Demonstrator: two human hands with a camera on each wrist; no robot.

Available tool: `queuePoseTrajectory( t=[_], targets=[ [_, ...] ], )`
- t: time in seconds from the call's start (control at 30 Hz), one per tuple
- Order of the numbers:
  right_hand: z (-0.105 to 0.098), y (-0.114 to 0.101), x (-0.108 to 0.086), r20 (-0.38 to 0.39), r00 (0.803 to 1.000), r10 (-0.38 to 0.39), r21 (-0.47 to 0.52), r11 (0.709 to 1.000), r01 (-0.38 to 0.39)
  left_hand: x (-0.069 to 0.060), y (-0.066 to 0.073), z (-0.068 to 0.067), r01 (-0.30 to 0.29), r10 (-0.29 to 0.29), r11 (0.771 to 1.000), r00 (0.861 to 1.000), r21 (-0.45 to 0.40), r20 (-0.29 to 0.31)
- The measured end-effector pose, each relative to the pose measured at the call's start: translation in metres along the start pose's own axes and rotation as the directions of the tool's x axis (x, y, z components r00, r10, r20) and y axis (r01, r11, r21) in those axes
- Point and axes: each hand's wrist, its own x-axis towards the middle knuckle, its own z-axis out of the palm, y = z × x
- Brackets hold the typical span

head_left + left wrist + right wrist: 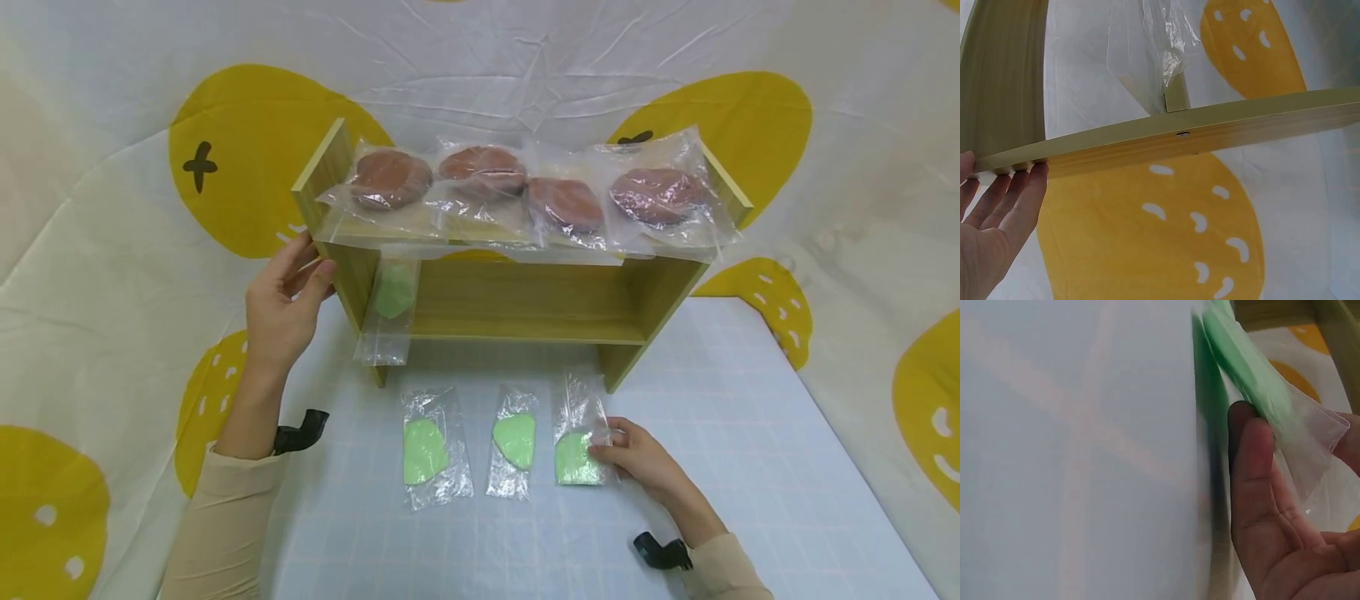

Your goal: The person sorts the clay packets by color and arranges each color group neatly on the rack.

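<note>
judging by the pose, the step is picking up the rightmost green bag in front of the shelf: right hand pinching its edge (left hand grips the shelf's side). next calls for a level lift.

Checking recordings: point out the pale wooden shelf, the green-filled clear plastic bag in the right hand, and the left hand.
Pale wooden shelf [525, 310], head view: lower board.
Green-filled clear plastic bag [576, 458], head view: green contents.
Left hand [287, 317], head view: thumb's base.
</note>
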Motion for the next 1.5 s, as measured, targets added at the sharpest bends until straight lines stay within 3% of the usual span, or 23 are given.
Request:
queuePoseTrajectory(
  t=[0.27,0.37,0.5,0.7,1.07,1.3,1.5],
  targets=[
    [-0.006,0.004,-0.004,0.119,0.990,-0.076,0.090,0.994,0.066,0.000,0.001,0.000,-0.004,0.004,1.000,1.000,-0.002,0.003],
    [-0.006,0.006,-0.005,0.157,0.984,-0.078,0.166,0.985,0.051,0.000,0.001,-0.001,-0.006,0.006,1.000,1.000,-0.010,0.005],
    [-0.005,0.006,-0.005,0.217,0.972,-0.091,0.301,0.953,0.022,-0.001,0.000,-0.001,-0.004,0.004,1.000,1.000,-0.020,0.005],
    [-0.003,0.003,-0.008,0.246,0.952,-0.183,0.415,0.907,0.067,-0.001,-0.001,-0.001,0.003,-0.003,1.000,1.000,-0.024,0.006],
    [0.009,-0.021,-0.019,0.284,0.931,-0.229,0.358,0.926,0.119,-0.001,-0.002,-0.001,-0.004,0.004,1.000,1.000,-0.017,0.000],
    [0.018,-0.038,-0.027,0.367,0.875,-0.315,0.288,0.933,0.216,-0.001,-0.001,0.000,-0.001,0.001,1.000,1.000,-0.009,-0.003],
    [0.026,-0.055,-0.029,0.442,0.799,-0.407,0.298,0.907,0.297,-0.001,0.000,0.000,0.000,0.000,1.000,1.000,0.013,0.002]
  ],
)
